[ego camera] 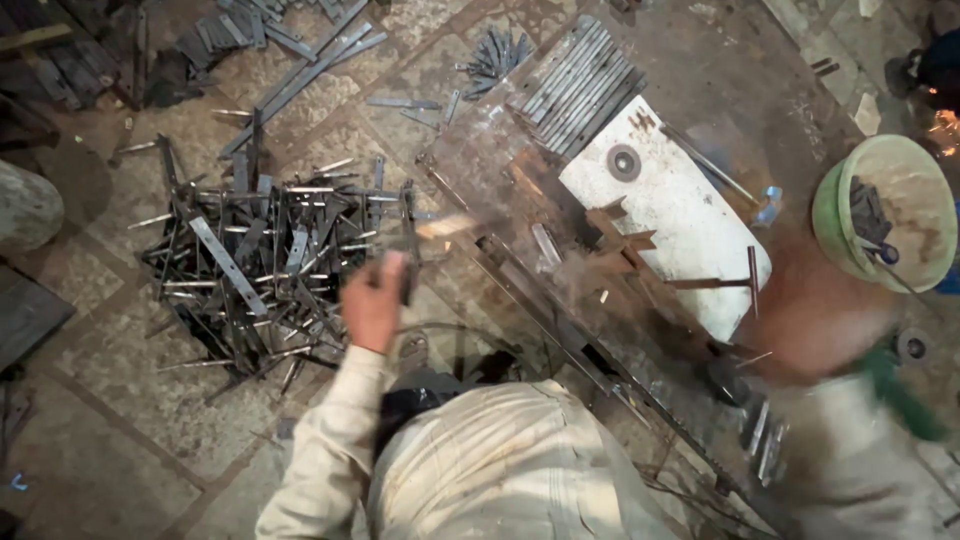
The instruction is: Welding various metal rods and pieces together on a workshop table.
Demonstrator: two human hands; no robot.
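Note:
My left hand (373,300) is raised over the edge of a heap of short flat metal strips (250,270) on the tiled floor. Its fingers are closed around a dark metal strip (409,283) that is blurred by motion. My right hand (815,315) is a brown blur at the right, just below a green bowl (830,215) and beside a white slab (690,225). Whether it holds anything cannot be made out. Both arms wear pale sleeves, and my pale clothing fills the lower middle of the view.
A hammer (720,170), a round disc (623,162) and rusty welded pieces (620,235) lie on the white slab. Longer flat bars (580,85) are stacked behind it. The green bowl holds dark metal parts. Sparks (945,122) and another person's shoe (905,70) show at the top right.

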